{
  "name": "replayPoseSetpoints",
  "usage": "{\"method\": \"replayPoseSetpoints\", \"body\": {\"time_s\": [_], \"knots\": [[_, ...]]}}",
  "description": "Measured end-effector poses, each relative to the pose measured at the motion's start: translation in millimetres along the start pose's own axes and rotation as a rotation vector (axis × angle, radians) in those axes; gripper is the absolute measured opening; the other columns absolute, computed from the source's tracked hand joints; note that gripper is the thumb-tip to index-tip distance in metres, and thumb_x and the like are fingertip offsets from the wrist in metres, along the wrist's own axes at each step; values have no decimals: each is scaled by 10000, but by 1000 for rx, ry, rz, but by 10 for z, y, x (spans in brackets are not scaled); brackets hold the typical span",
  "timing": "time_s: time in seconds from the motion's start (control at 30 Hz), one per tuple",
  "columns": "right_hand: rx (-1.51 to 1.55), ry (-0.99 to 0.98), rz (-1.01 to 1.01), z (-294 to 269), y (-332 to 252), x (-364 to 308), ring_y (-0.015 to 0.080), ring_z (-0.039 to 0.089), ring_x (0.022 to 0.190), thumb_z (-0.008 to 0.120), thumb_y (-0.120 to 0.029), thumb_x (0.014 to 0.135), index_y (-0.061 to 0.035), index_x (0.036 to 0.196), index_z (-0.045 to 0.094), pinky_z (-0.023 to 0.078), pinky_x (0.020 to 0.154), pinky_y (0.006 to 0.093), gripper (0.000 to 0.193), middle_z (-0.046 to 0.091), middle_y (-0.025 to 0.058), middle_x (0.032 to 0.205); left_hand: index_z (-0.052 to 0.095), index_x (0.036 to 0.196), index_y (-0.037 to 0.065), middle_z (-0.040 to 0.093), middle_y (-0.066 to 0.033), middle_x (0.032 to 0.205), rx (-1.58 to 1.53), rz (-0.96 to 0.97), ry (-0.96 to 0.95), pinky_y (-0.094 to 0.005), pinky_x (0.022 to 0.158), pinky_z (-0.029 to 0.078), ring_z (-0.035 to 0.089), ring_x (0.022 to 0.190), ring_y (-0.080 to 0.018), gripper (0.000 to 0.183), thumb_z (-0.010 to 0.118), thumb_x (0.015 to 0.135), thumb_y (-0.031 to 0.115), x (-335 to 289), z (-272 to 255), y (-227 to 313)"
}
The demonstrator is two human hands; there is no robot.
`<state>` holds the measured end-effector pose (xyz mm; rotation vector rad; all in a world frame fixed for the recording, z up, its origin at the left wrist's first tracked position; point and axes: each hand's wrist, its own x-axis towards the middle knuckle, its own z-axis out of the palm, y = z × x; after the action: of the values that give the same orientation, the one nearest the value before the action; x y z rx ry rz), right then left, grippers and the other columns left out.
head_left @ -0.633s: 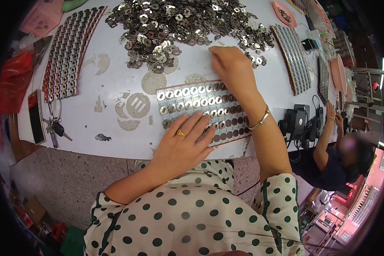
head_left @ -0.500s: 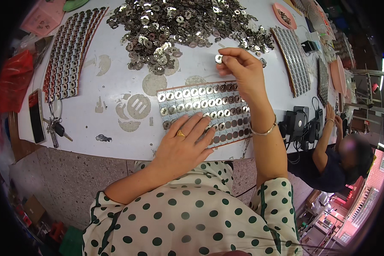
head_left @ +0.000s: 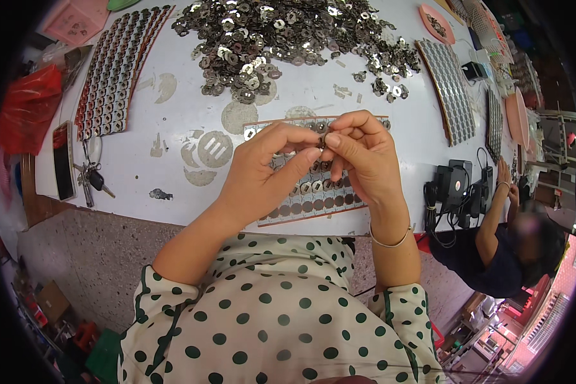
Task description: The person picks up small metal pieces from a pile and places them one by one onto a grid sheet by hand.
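Over the panel (head_left: 281, 214) of round pieces, both hands meet at a small metal piece (head_left: 323, 142), dark and partly hidden by fingers. My right hand (head_left: 368, 157) pinches it between thumb and fingers. From the other side, my left hand (head_left: 265, 163) closes its thumb and forefinger on the same piece. Below them, the panel lies on the white table in rows; some spots carry shiny washers with slots, while the row nearest me shows plain dark discs. Part of the panel is covered by my hands.
A large heap of loose metal pieces (head_left: 256, 48) lies at the back. Filled panels stand left (head_left: 112, 77) and right (head_left: 447, 89). At the left edge are a phone (head_left: 63, 160) and keys (head_left: 96, 179); at right, black adapters (head_left: 451, 185) and a co-worker (head_left: 493, 243).
My right hand has come back toward me from near the heap with the metal piece. My left hand has lifted off the panel and moved up to meet it.
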<state>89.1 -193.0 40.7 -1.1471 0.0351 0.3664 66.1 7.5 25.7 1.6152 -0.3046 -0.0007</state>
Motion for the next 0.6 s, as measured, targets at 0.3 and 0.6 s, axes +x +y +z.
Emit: {"method": "replayPoseSetpoints", "body": {"time_s": [0.3, 0.6], "knots": [[-472, -62, -254, 48, -18, -121, 85, 669, 766, 745, -33, 938, -17, 1043, 718, 577, 580, 211, 110, 698, 34, 915, 617, 1063, 27, 660, -12, 1039, -638, -402, -179, -273, 916, 514, 626, 991, -105, 125, 595, 1061, 150, -35, -9, -45], [-188, -90, 53, -5, -46, -184, 100, 684, 836, 717, -31, 958, 20, 1056, 701, 599, 626, 221, 112, 611, 50, 1064, 605, 1083, 48, 644, -18, 1065, -594, -350, -209, -289, 941, 505, 595, 1016, -99, 154, 546, 1085, 190, -50, 13, -27]]}}
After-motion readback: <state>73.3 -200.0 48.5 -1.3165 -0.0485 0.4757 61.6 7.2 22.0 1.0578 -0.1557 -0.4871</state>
